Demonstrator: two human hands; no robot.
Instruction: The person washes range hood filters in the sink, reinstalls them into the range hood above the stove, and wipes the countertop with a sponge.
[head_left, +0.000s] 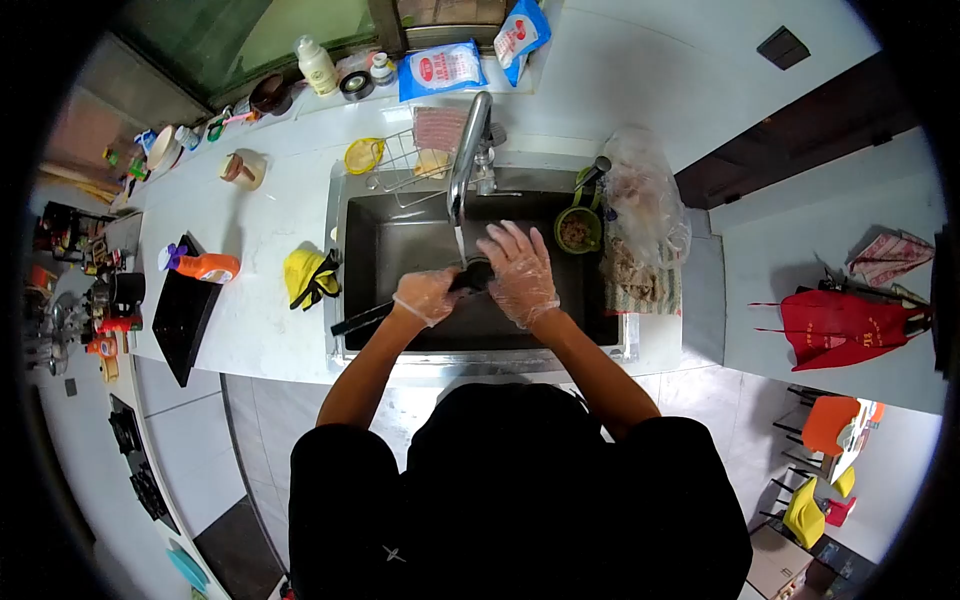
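Note:
My left hand (pixel 428 297), in a clear plastic glove, is closed round a long black object (pixel 365 319) over the sink (pixel 400 215). The object's dark rounded end (pixel 478 273) lies between my two hands, under the tap (pixel 466 160), from which water runs. My right hand (pixel 521 278), also in a clear glove, is at the right of that end, its fingers spread and pointing up and away from me. Whether its palm touches the dark end is hard to tell.
A green strainer (pixel 578 230) hangs at the sink's right rear corner, beside a clear plastic bag (pixel 648 195). A wire rack (pixel 405 160) stands behind the sink. Left of it lie a yellow and black cloth (pixel 308 277) and an orange bottle (pixel 208 267).

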